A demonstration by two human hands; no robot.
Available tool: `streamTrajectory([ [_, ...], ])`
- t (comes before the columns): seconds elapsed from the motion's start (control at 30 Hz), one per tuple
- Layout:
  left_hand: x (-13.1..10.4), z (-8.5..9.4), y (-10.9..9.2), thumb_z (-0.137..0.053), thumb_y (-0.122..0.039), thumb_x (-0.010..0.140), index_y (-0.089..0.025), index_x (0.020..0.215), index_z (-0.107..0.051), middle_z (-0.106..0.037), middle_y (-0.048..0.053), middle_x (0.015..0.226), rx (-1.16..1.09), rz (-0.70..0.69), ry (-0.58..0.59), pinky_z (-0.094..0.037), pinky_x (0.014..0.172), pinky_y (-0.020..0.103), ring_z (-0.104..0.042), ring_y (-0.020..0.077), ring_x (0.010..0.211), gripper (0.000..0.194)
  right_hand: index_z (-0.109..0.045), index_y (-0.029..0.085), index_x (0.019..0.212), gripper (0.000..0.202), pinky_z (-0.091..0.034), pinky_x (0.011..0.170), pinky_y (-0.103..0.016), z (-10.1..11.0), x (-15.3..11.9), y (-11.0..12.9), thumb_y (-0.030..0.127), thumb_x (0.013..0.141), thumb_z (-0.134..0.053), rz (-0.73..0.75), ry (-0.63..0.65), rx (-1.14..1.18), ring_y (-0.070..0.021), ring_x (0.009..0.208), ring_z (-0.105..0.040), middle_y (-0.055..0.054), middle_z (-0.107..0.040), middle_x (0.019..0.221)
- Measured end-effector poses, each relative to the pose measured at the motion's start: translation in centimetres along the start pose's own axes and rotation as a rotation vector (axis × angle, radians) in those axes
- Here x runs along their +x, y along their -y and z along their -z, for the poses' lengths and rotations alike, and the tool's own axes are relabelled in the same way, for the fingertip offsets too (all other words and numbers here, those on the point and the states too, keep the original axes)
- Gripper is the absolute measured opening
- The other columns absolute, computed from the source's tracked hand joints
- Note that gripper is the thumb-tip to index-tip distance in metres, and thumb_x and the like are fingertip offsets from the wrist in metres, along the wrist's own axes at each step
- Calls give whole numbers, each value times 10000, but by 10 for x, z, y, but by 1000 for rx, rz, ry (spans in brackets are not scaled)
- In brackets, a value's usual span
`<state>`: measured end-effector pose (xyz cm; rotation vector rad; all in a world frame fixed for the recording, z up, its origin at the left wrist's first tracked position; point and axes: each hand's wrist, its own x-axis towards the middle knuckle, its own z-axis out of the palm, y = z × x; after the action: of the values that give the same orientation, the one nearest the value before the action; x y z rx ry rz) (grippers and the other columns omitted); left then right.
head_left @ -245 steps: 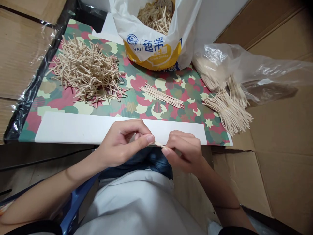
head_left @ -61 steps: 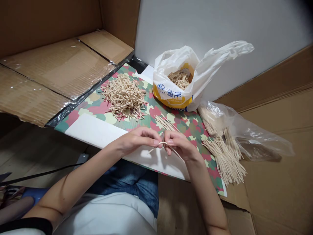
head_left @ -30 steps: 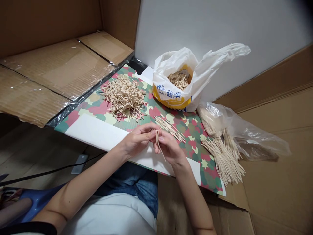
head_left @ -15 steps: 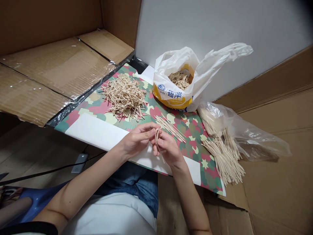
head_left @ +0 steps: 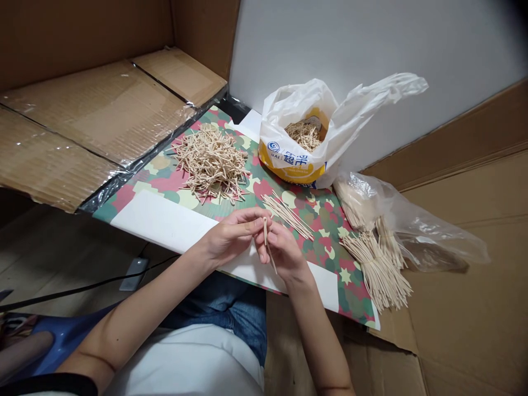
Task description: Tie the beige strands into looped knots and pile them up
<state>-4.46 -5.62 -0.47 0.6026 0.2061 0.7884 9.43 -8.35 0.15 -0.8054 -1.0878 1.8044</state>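
Observation:
Above the near edge of the board, my left hand (head_left: 237, 231) and my right hand (head_left: 285, 248) meet at the fingertips. Between them they pinch a thin, pale, flexible stick (head_left: 265, 233), doubled over into a narrow loop at its top. One end of it trails down toward my right palm. Just beyond my fingers lie several straight loose sticks (head_left: 287, 215). A big heap of short, bent pale pieces (head_left: 211, 162) sits on the board, up and left of my hands.
A camouflage-patterned board (head_left: 325, 242) carries the sticks. A white and yellow plastic bag (head_left: 295, 165) at the back holds more pieces. Tied stick bundles (head_left: 381, 269) lie at right beside a clear plastic bag (head_left: 437, 231). Cardboard (head_left: 103, 110) stands at left.
The loop in the stick has been squeezed narrower, its sides now close together. The trailing end shows more clearly below my fingers. My hands stay in nearly the same place.

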Motion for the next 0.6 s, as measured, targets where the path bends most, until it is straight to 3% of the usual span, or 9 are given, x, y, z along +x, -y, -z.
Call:
streamTrajectory([
  [0.4,0,6,6,-707,-273,736,-132,868,-653,-631,-5,596,-24,-58,56,-493,529,211,-646,137,497,201,-614,189,634,88,-309,446,-206,-13,6,-11,249,692,-584,60,-90,241,-76,391,-394,38,-498,409],
  [0.5,-1,10,7,-716,-261,720,-137,830,-668,-614,-9,570,17,-68,34,-491,527,207,-636,131,510,172,-595,190,596,112,-253,412,-220,-19,8,-13,263,680,-583,50,-70,286,-72,352,-323,48,-446,376],
  [0.6,-3,11,6,-748,-235,672,-131,754,-684,-584,-1,555,43,-91,-29,-502,608,201,-641,138,646,148,-584,192,601,116,-202,397,-227,-22,10,-14,267,690,-579,40,-37,322,-67,333,-282,56,-429,373],
])
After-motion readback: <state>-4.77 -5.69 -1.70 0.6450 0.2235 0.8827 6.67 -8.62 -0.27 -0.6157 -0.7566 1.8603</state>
